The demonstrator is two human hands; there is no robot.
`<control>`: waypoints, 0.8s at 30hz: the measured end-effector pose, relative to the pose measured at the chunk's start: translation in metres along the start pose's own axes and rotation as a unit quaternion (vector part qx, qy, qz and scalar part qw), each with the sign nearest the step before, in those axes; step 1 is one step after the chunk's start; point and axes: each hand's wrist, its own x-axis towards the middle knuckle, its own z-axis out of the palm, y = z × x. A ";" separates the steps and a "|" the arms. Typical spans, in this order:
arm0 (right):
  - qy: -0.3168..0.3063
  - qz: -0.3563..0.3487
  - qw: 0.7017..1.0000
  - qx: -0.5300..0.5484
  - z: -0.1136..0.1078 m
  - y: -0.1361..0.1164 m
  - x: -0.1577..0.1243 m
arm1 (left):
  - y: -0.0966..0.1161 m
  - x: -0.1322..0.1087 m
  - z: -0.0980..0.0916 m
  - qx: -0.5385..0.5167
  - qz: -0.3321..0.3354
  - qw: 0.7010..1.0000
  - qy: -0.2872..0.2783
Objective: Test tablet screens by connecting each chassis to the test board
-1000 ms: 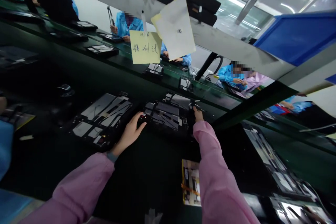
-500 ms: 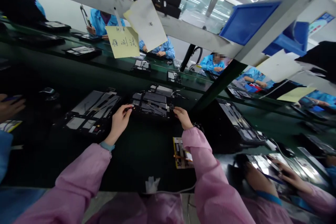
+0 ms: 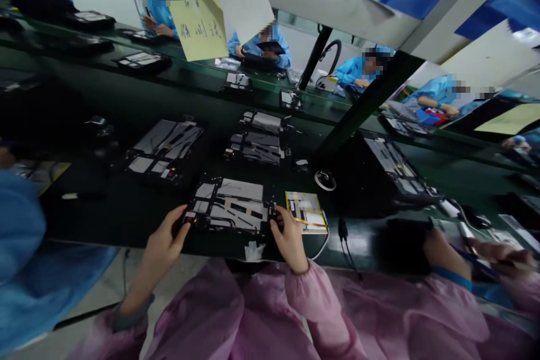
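Tablet panel with foil and tape strips (image 3: 230, 208), flat on the dark counter (image 3: 97, 208), foil face up inside a black frame. Left hand (image 3: 164, 239) at the panel's near left corner; right hand (image 3: 291, 239) at the panel's near right edge. Fingers (image 3: 179, 219) of both hands partly spread and gently curved, tips against the black frame; firmness of any grip impossible to tell. Placement on opposite edges probably for keeping the panel level, with the foil face uncovered. Just right of the panel, a flat card with yellow edging and orange tape (image 3: 306, 211); beyond the panel's far right corner, a round white-rimmed disc (image 3: 324, 180). Past the panel's far edge, a similar panel (image 3: 257, 138) and, further left, another similar panel (image 3: 164, 149). Touching the panel's near edge, a scrap of white paper (image 3: 255, 251). Well right of the panel, a co-worker's hand (image 3: 447, 256) in a pink sleeve, near a blue pen (image 3: 475, 254).
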 end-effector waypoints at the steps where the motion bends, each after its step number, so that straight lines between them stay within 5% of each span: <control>1: 0.005 -0.044 0.998 -0.041 0.004 -0.005 0.002 | 0.008 0.001 0.000 0.045 0.040 0.998 0.021; 3: -0.002 -0.139 0.984 -0.111 0.011 -0.016 0.009 | 0.030 0.004 0.007 0.112 0.138 0.983 0.042; 6: -0.068 -0.235 0.952 -0.182 0.018 -0.029 0.025 | 0.061 0.001 0.030 0.174 0.243 0.953 -0.047; 12: -0.158 -0.286 0.906 -0.269 0.026 -0.035 0.052 | 0.076 -0.009 0.062 0.253 0.291 0.918 -0.092; 15: -0.165 -0.301 0.896 -0.282 0.027 -0.037 0.056 | 0.078 -0.009 0.059 0.211 0.320 0.913 -0.141; 18: -0.136 -0.261 0.918 -0.264 0.024 -0.037 0.049 | 0.078 -0.007 0.046 0.125 0.324 0.922 -0.171; 24: -0.076 -0.196 0.955 -0.209 0.017 -0.026 0.031 | 0.034 -0.002 -0.003 0.056 0.148 0.987 0.019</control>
